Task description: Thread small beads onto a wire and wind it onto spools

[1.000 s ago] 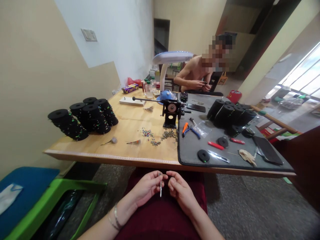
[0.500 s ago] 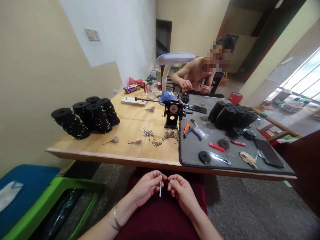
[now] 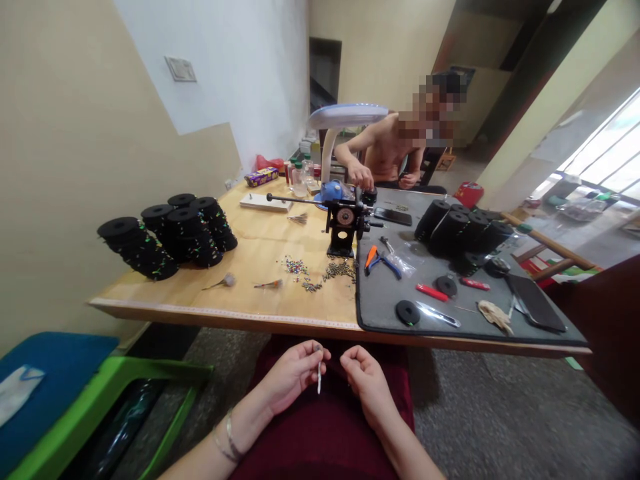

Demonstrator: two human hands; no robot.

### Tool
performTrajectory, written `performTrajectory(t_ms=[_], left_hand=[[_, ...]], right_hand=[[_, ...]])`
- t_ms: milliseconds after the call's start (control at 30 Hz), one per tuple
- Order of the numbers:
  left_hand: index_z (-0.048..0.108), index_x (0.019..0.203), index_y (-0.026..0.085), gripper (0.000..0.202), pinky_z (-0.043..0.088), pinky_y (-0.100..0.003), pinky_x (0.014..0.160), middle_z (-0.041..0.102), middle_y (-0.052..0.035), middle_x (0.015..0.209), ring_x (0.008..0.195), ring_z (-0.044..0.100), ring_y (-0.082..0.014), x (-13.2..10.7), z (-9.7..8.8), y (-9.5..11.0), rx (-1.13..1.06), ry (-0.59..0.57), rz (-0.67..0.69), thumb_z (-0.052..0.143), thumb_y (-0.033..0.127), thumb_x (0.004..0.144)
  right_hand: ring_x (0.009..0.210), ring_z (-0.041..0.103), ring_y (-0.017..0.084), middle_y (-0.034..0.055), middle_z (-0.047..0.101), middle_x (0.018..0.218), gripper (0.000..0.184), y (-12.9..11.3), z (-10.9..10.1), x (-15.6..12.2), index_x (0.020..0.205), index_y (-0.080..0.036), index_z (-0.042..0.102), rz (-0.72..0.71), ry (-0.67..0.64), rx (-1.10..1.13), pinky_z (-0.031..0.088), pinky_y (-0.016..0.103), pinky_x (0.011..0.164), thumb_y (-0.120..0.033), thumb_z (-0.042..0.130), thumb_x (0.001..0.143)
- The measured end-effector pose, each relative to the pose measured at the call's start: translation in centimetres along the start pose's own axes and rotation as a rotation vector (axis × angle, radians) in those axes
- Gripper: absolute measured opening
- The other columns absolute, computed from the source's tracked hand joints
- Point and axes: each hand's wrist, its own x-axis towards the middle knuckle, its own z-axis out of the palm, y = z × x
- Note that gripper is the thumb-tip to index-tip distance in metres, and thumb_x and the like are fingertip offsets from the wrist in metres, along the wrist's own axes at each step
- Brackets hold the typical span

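Over my lap, in front of the table edge, my left hand [image 3: 299, 370] pinches a thin whitish strip [image 3: 319, 381] that hangs down below the fingers. A small dark bit shows at its upper end, too small to name. To its right, and apart from it, my right hand [image 3: 364, 377] is closed, with thumb and forefinger pressed together. Whatever that pinch holds, if anything, is too small to make out. Nearest on the table lie a small heap of coloured beads [image 3: 295, 266] and piles of small metallic pieces [image 3: 339, 270].
A black hand-cranked machine [image 3: 343, 223] stands mid-table beside a lamp [image 3: 347, 117]. Stacks of black foam spools [image 3: 187, 230] stand left, more spools [image 3: 455, 223] right. Pliers [image 3: 383, 261], red-handled tools [image 3: 432, 292] and a phone [image 3: 393, 216] lie on the grey mat [image 3: 380, 307]. A co-worker [image 3: 385, 150] sits opposite.
My right hand has drawn slightly away from my left, widening the gap between them. The co-worker's hand has reached down to a black spool behind the machine.
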Motion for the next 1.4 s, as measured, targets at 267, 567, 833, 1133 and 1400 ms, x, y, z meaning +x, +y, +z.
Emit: performTrajectory(t_ms=[267,567,833,1133,1400], left_hand=[[0.061,0.078,0.012,0.025,0.039,-0.021,0.054,0.060,-0.0007,0.061,0.055,0.051,-0.0103,0.1,0.4,-0.1,0.388,0.109,0.223,0.068,0.036,0.074],[0.056,0.076,0.014,0.020,0.043,-0.024,0.055,0.060,-0.0011,0.060,0.056,0.054,-0.0129,0.4,0.1,-1.0,0.531,0.134,0.279,0.063,0.033,0.076],[0.056,0.075,0.015,0.017,0.043,-0.024,0.054,0.060,-0.0007,0.060,0.055,0.055,-0.0132,0.7,0.0,-1.4,0.571,0.166,0.311,0.062,0.031,0.076],[0.055,0.074,0.016,0.013,0.043,-0.023,0.053,0.058,-0.0001,0.063,0.055,0.055,-0.0129,0.5,0.3,-1.3,0.608,0.191,0.345,0.059,0.028,0.076],[0.057,0.074,0.016,0.010,0.044,-0.024,0.057,0.060,-0.0011,0.067,0.060,0.056,-0.0143,0.5,0.1,-1.4,0.687,0.208,0.403,0.057,0.025,0.078]], right_hand=[[0.043,0.023,0.006,-0.0102,0.033,0.045,0.030,-0.4,0.0,-0.4,0.064,-0.017,0.050,-0.027,0.063,-0.106,0.014,0.020,0.041,-0.043,0.066,0.069],[0.037,0.022,0.004,-0.0118,0.032,0.040,0.023,-0.5,1.3,-0.3,0.058,-0.020,0.043,0.032,-0.019,-0.073,0.014,0.020,0.039,-0.032,0.062,0.065],[0.033,0.022,0.003,-0.0123,0.034,0.036,0.020,-0.3,1.7,0.1,0.055,-0.020,0.042,0.098,-0.027,-0.047,0.012,0.020,0.037,-0.030,0.060,0.060],[0.031,0.024,0.002,-0.0121,0.034,0.034,0.020,-0.3,1.9,0.3,0.054,-0.020,0.042,0.108,-0.024,-0.057,0.012,0.019,0.036,-0.029,0.059,0.059],[0.031,0.023,0.002,-0.0124,0.034,0.034,0.020,-0.4,1.9,0.2,0.054,-0.020,0.043,0.122,-0.017,-0.043,0.011,0.019,0.037,-0.029,0.060,0.060]])
